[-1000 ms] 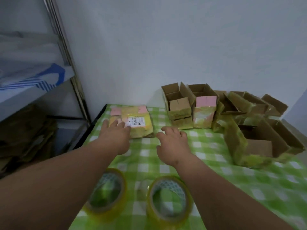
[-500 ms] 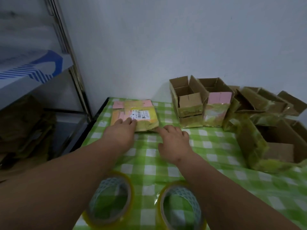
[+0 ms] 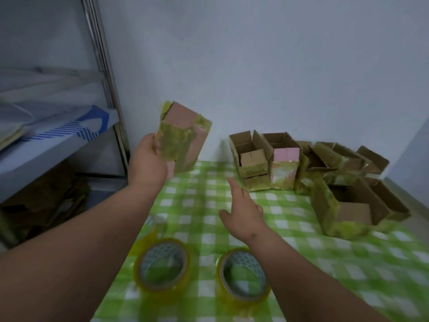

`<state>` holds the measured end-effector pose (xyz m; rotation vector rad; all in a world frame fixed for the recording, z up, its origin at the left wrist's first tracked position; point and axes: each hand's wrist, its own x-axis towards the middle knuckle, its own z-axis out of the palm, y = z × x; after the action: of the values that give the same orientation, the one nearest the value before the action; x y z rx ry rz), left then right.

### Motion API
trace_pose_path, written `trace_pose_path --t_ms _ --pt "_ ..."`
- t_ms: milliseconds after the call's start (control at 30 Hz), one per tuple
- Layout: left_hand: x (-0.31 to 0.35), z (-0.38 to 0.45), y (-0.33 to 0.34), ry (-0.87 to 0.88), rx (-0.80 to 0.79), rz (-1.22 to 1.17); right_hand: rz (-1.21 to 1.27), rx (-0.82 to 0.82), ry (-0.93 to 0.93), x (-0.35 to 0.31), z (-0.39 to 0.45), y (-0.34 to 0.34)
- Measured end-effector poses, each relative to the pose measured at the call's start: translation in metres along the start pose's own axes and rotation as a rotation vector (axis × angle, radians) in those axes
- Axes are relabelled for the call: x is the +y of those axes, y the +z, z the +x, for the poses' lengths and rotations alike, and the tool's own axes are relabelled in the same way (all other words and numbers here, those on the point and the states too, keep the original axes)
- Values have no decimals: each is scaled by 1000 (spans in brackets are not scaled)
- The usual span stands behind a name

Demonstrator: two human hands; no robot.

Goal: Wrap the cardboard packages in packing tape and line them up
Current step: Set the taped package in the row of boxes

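My left hand [image 3: 148,159] grips a flat cardboard package [image 3: 185,140] with pink patches and yellowish tape, held tilted in the air above the table's far left. My right hand [image 3: 243,210] hovers over the green checked tablecloth [image 3: 290,252] with fingers stretched out, holding nothing. Two rolls of clear packing tape, the left roll [image 3: 162,263] and the right roll [image 3: 242,277], lie flat near the front edge. Several open cardboard boxes stand along the back right, among them a small box [image 3: 250,166] and one with a pink flap [image 3: 284,168].
A larger open box [image 3: 348,210] wrapped in yellowish tape sits at the right. A metal shelf [image 3: 55,138] with stacked cardboard below stands to the left of the table. The white wall runs behind the boxes.
The package lay flat on the table with both hands at its near edge. My left hand has since lifted it into the air and tilted it. My right hand has drawn away, fingers spread.
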<state>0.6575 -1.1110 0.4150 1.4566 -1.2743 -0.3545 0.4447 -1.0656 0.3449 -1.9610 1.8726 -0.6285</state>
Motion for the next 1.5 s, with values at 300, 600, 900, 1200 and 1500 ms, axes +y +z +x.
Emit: trace_pose_path --t_ms 300,600,900,1200,1500 --pt "13 -36 -25 -199 -42 -291 465 236 167 5 -39 -43" --pt "18 -73 -22 -589 -243 -389 898 209 280 23 -75 -71" --pt "33 -94 -34 -709 -702 -631 958 196 294 37 -86 -84" --pt "39 -100 -21 -698 -723 -504 867 314 279 34 -78 -83" --pt "30 -92 -11 -671 -518 -349 1207 247 274 38 -69 -80"
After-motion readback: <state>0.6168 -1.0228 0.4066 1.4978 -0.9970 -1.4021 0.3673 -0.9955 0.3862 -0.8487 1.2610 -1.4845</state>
